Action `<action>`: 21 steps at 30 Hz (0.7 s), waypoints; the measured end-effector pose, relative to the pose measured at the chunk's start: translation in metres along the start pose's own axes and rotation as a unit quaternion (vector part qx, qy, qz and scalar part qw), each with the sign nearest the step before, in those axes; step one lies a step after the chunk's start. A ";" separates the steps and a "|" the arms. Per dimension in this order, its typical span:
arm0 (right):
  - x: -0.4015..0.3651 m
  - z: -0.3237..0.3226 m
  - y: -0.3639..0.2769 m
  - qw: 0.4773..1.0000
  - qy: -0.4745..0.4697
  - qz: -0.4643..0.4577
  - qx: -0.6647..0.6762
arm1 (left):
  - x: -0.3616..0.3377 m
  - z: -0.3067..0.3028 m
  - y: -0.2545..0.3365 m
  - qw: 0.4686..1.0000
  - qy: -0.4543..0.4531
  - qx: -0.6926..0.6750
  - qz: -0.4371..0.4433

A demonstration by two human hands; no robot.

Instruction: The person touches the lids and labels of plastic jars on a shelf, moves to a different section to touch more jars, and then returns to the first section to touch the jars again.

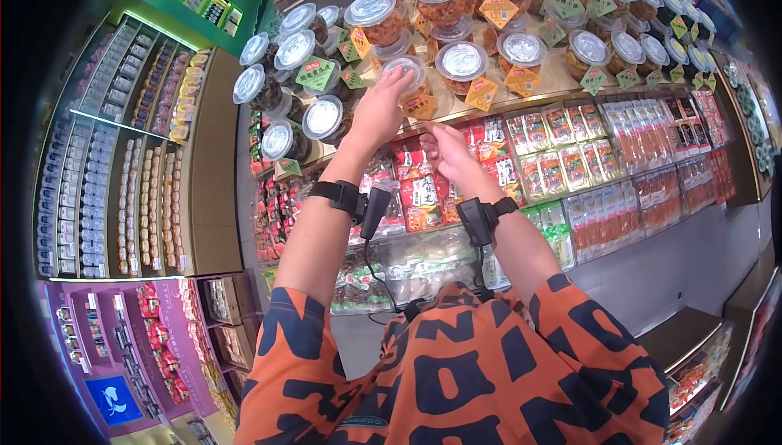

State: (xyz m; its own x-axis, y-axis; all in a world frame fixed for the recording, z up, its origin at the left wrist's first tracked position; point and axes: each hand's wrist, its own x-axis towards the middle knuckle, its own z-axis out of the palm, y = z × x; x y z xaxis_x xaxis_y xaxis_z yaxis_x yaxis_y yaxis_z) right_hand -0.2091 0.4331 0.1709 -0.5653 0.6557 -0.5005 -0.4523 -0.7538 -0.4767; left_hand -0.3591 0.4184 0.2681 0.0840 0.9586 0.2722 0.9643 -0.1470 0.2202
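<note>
My left hand (383, 107) reaches over a clear-lidded plastic tub (415, 70) in the front row of the shelf. Its fingers lie stretched out over the tub's lid and hide part of it. An orange diamond-shaped tag (419, 107) stands at the front of this tub. Lower and to the right, my right hand (450, 152) is just below the shelf edge, in front of red snack packets (419, 192). Its fingers are loosely curled and apart, with nothing visible in them. Each wrist wears a black strap with a small device.
Many lidded tubs (462, 62) stand in rows and stacks around my left hand. Hanging packets (562, 125) fill the rack below. A tall product shelf (213, 168) is on the left. More goods lie at the lower right (700, 372).
</note>
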 end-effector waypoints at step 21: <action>-0.350 -0.209 0.001 0.940 0.257 -0.223 0.005 | 0.005 0.047 0.029 0.967 0.234 0.082 -0.062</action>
State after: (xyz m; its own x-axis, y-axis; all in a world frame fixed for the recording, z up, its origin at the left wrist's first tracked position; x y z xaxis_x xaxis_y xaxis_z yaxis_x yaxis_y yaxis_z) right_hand 0.1328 0.2119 0.1943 0.0896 0.8393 -0.5362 -0.5725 -0.3971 -0.7173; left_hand -0.3188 0.4308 0.2318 -0.1203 0.7450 0.6561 0.9899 0.0396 0.1365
